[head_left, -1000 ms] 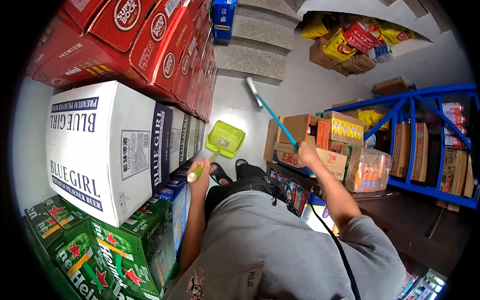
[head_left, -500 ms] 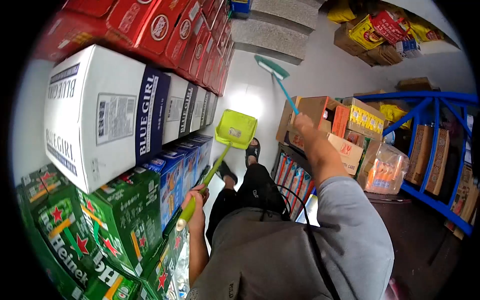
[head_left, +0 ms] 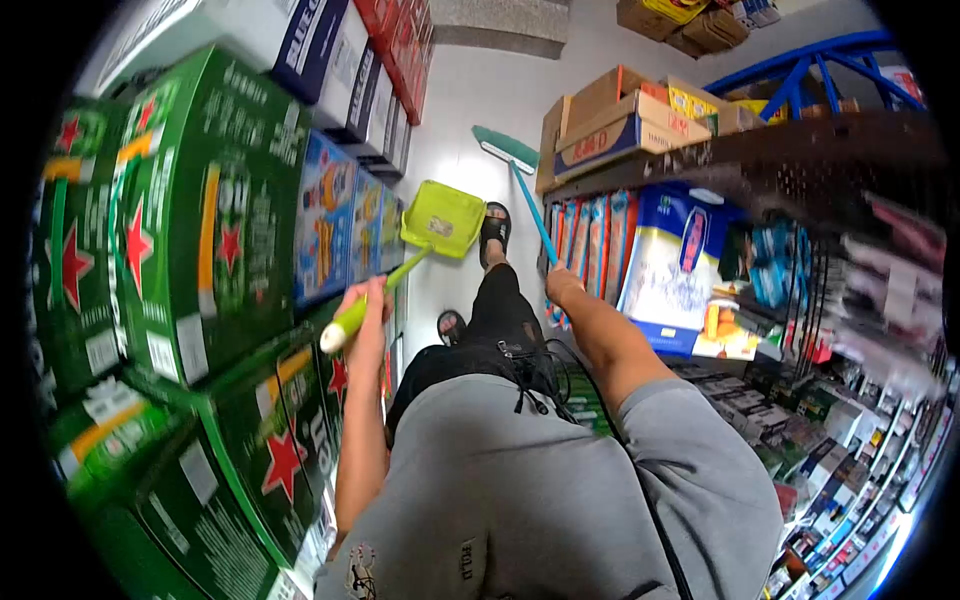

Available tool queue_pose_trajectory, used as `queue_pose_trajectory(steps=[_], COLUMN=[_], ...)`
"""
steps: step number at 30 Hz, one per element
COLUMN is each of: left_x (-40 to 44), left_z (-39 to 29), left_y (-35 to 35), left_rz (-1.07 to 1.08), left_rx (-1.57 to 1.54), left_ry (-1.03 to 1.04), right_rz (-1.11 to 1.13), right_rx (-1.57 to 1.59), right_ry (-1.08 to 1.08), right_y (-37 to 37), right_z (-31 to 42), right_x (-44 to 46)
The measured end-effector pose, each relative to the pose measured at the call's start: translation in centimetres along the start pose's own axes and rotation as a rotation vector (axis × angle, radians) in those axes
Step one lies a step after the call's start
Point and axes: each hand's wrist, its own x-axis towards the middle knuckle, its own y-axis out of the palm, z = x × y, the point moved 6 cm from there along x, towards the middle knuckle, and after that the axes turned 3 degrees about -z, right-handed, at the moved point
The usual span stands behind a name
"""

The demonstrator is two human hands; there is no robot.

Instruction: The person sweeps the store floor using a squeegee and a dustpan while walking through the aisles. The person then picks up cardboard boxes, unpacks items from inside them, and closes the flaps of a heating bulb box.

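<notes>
My left hand is wrapped round the handle of a lime-green dustpan, near the handle's pale end. The dustpan's pan is low over the floor, beside my sandalled foot; whether it touches the floor I cannot tell. My right hand grips the blue stick of a broom. The broom's teal bristle head is beyond the dustpan and slightly to its right, apart from it.
Green beer cartons, blue cartons and white cartons line the left. A grey step is ahead. On the right stand a dark shelf with packages, open cardboard boxes and a blue rack.
The view has moved back from the steps, with more shelves now showing on the right. My feet have changed places, and the broom head has turned and come closer to the dustpan.
</notes>
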Motion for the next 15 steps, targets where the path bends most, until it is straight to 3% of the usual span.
queue_pose_trajectory(steps=[7,15], left_x=[-4.8,-13.3], left_z=[1.9,2.4], left_y=[-1.9,-4.1], left_rz=[0.1,-0.007], left_rx=[0.14,0.053], left_ry=[-0.082,-0.05], right_rz=[0.027,0.036], right_rx=[-0.011,0.046], right_ry=[-0.048,-0.07], right_y=[11.2,20.8], right_z=[-3.4,-8.6], right_x=[-11.8,-20.2])
